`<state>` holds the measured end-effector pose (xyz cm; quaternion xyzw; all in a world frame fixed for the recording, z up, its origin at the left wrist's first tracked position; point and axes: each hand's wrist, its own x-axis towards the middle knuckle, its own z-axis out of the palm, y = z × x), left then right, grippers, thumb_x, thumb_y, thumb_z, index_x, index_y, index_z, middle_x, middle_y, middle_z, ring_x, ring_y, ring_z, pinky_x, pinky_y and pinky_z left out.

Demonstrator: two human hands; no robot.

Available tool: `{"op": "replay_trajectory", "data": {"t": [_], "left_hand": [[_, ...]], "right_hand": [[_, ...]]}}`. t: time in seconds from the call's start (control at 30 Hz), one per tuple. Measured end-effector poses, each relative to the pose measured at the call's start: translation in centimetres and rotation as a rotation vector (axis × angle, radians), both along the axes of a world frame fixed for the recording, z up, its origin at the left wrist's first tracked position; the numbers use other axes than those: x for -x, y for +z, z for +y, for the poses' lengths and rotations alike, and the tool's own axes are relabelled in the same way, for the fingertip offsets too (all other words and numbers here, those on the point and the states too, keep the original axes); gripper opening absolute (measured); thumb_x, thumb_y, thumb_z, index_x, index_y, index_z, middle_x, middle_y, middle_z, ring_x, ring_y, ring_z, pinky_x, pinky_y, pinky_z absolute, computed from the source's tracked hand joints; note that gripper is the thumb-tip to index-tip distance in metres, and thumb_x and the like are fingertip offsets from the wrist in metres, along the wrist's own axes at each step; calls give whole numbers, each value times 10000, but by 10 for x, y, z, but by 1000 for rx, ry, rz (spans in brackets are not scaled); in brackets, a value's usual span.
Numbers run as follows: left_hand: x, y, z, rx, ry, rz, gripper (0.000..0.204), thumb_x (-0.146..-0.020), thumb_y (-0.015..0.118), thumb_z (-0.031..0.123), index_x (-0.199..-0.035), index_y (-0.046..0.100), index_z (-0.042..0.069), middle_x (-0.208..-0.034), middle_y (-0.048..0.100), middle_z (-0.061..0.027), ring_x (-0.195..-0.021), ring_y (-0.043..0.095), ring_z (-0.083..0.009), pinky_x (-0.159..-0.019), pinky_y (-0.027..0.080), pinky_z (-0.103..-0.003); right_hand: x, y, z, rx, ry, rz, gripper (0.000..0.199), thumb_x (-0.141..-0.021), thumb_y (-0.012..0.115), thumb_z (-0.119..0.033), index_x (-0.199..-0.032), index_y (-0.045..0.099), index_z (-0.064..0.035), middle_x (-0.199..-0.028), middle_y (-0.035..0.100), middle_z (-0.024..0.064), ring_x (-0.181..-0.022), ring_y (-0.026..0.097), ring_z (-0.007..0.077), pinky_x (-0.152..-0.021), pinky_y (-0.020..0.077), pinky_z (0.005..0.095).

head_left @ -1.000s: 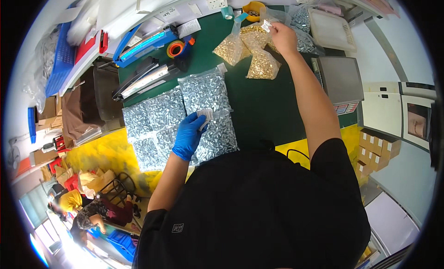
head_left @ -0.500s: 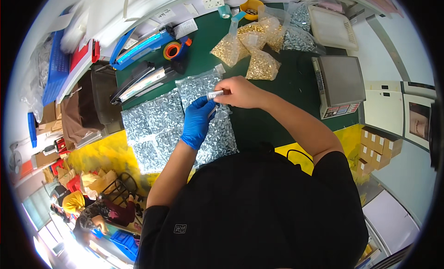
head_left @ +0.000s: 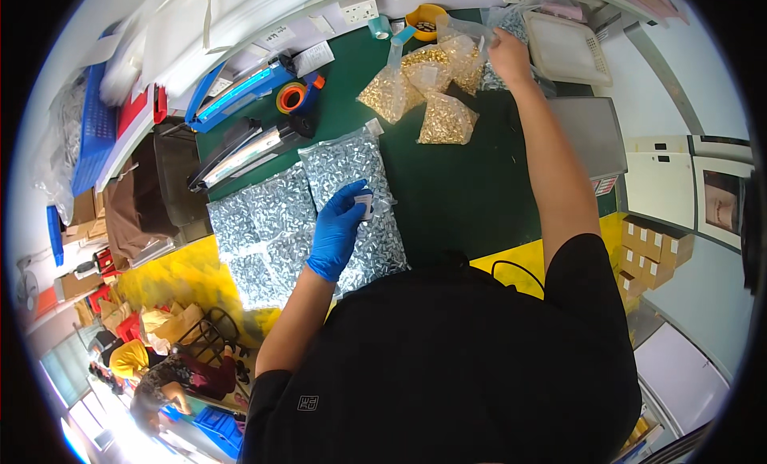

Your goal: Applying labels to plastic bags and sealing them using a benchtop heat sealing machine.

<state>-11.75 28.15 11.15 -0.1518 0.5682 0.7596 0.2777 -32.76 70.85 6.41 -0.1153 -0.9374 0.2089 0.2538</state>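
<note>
Several clear plastic bags of silver screws [head_left: 307,216] lie filled at centre frame, where the blue-gloved left hand [head_left: 337,231] pinches a small white label [head_left: 364,202], while the bare right hand [head_left: 509,57] grips unlabelled gold-screw bags [head_left: 435,85] at the upper middle.

The blue-gloved left hand [head_left: 337,228] covers most of a small white slip [head_left: 364,202] it pinches. The bare right hand [head_left: 509,55] hides whatever it grips among the clear bags of gold-coloured parts [head_left: 431,85]. Upper-left shelf items are blurred.
</note>
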Motion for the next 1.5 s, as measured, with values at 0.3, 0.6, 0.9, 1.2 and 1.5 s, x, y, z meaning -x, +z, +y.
{"op": "replay_trajectory", "data": {"t": [0.3,0.6,0.9,1.2,1.5], "left_hand": [[23,7,13,148,16,49,371,-909,644,29,-1278,614,35,-907,632,-46,-720,641,-123,-597,499,-224],[64,2,62,127,-36,97,283,-954,611,105,-1231,652,66,-834,646,-17,-629,554,-71,-547,422,-200],[116,-48,61,460,-76,534,417,-875,673,55,-1279,568,41,-885,703,-122,-780,672,-176,-724,545,-328],[185,-39,133,914,-226,892,302,-900,653,238,-1126,636,39,-930,714,-210,-830,703,-374,-737,551,-453],[225,-49,80,1240,-455,819,367,-928,600,408,-1058,727,89,-1047,717,-179,-883,699,-361,-833,540,-427]], "right_hand": [[-71,5,-114,396,290,-76,149,-864,703,-179,-955,723,-63,-819,708,141,-751,697,272,-670,532,357],[-42,-4,-156,52,339,-356,232,-851,636,-297,-797,697,-79,-822,692,145,-802,669,347,-711,529,461],[-44,-19,-148,18,233,-322,189,-774,651,-255,-747,697,-74,-773,707,135,-775,693,334,-697,517,478],[-51,-22,-143,92,232,-359,185,-793,660,-257,-793,718,-81,-804,713,136,-793,695,335,-706,519,471],[-50,-25,-136,64,264,-289,144,-807,692,-211,-778,682,-70,-773,685,132,-755,671,343,-677,524,436]]}}
